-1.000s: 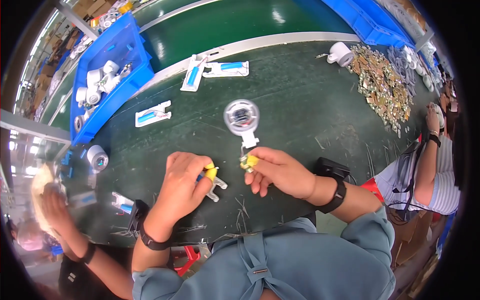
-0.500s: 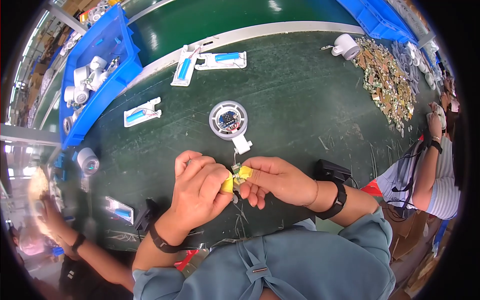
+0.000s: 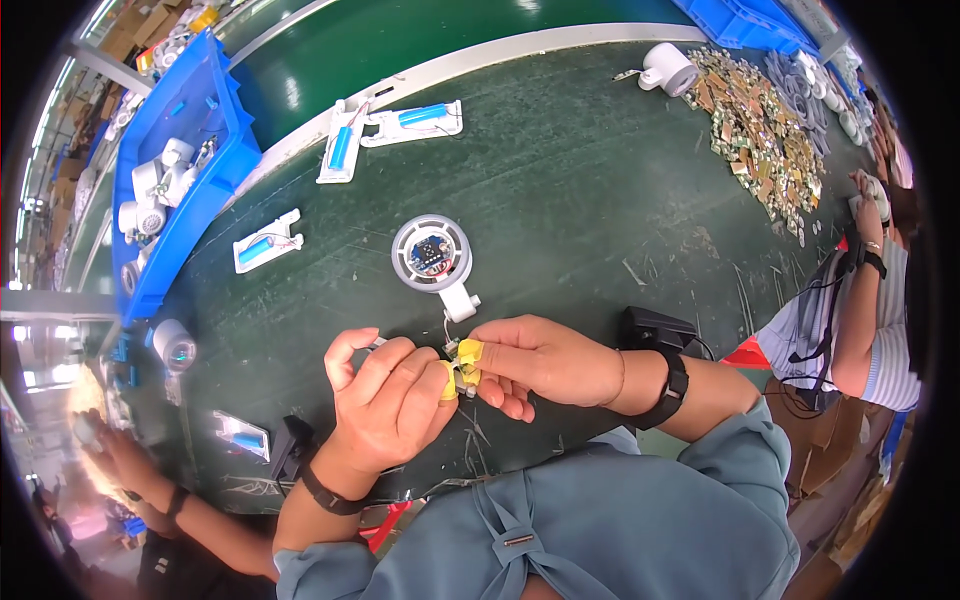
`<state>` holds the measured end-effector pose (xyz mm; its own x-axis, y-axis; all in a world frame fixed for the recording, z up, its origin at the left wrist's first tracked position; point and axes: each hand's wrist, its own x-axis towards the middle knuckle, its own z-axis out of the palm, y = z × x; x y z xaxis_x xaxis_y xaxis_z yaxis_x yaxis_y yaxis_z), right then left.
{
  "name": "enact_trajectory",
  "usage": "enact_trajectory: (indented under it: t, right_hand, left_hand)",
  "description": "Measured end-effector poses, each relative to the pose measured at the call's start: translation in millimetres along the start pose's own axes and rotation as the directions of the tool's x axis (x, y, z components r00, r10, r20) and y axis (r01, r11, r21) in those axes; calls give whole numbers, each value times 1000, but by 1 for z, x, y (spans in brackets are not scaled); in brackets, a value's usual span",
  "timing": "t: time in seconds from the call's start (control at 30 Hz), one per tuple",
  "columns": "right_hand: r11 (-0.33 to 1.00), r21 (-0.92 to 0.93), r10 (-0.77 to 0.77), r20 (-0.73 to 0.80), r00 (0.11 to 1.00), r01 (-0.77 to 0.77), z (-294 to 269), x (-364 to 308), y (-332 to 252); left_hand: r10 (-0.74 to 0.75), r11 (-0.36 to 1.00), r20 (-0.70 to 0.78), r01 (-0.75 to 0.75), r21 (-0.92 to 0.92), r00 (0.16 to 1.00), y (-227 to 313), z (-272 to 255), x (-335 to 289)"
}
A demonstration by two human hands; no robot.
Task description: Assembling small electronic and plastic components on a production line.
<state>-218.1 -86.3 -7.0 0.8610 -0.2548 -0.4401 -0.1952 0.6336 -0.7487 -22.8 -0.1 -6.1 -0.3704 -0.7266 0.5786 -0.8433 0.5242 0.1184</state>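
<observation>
My left hand [image 3: 390, 405] and my right hand [image 3: 535, 357] meet over the dark green table [image 3: 600, 180], both pinching a small metal part [image 3: 462, 372] with thin wires between fingertips wrapped in yellow tape. Just beyond them lies a round white housing [image 3: 432, 258] with a blue circuit board inside and a short white stem pointing toward my hands. The small part is mostly hidden by my fingers.
White holders with blue cells [image 3: 402, 122] [image 3: 265, 243] lie at the back. A blue bin [image 3: 180, 190] of white parts stands left. A heap of small boards [image 3: 760, 130] lies right, near another person's arm [image 3: 865, 290]. A black box [image 3: 655, 328] sits by my right wrist.
My hands have come together from apart, and both now pinch the small part in front of me. The round white housing stays on the table.
</observation>
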Motion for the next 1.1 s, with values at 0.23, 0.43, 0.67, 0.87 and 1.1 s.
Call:
enact_trajectory:
  t: [0.23, 0.43, 0.67, 0.87, 1.1]
  right_hand:
    - [1000, -7, -8, -11, 1000, 8, 0, 0, 3]
    - [995, -74, -73, -120, 990, 64, 4, 4, 8]
    - [965, -237, -156, -189, 969, 108, 13, 4, 12]
    - [936, -318, -232, -232, 945, 151, 18, 4, 18]
    - [909, -382, -271, -240, 932, 166, 20, 5, 21]
  left_hand:
    - [19, 997, 28, -21, 74, 999, 8, -2, 2]
    - [-230, 936, 76, 242, -256, 970, 2, 5, -3]
    - [-420, 729, 253, 490, -477, 871, -1, 2, -6]
    - [-418, 754, 237, 480, -448, 877, -4, 3, -9]
    - [-354, 829, 181, 397, -394, 918, -5, 6, -8]
